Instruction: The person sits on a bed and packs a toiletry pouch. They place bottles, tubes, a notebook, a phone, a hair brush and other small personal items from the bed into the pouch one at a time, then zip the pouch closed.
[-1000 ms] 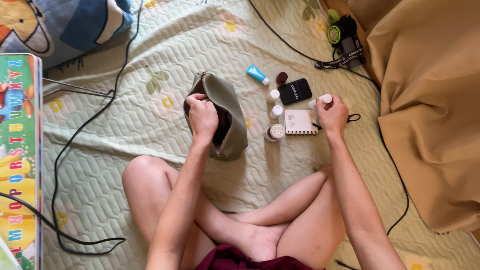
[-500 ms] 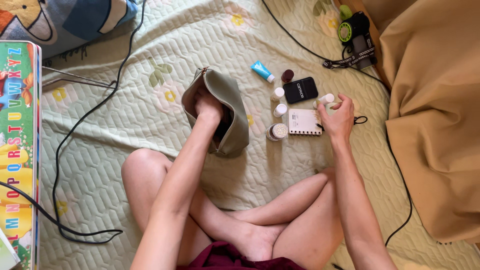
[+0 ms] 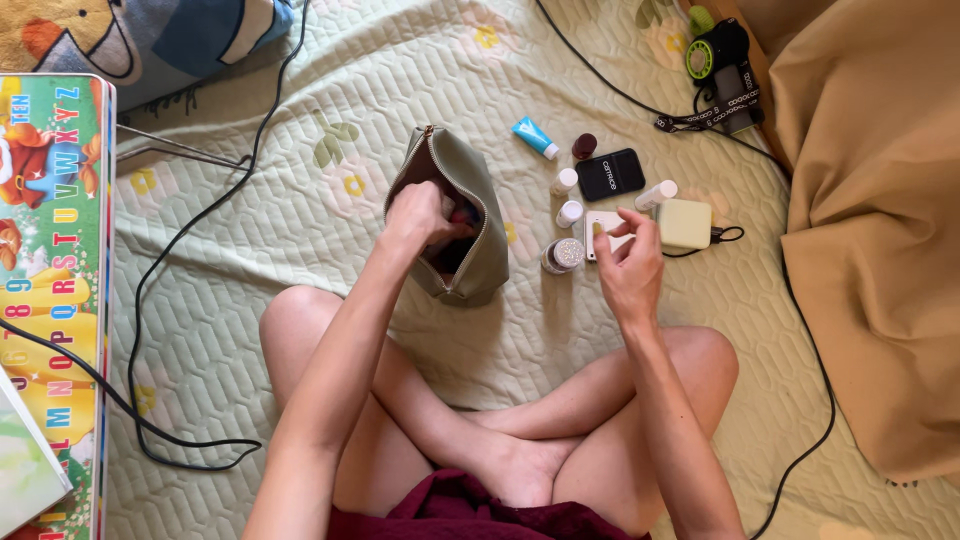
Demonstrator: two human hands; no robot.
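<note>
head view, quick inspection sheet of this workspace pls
surface: green quilted mat, flower print
job's things: olive zip pouch open; small notebook beside it
clutter: blue tube, black compact, glitter jar, cream case, small white bottles
grips: left hand reaching into pouch; right hand over notebook, empty
cables: black cable loops across mat
surroundings: alphabet board, tan blanket, handheld fan

You sit cross-legged in a home bedroom: a quilted floral bedspread, a cartoon-print pillow, a children's alphabet mat and tan bedding ring your fingers.
</note>
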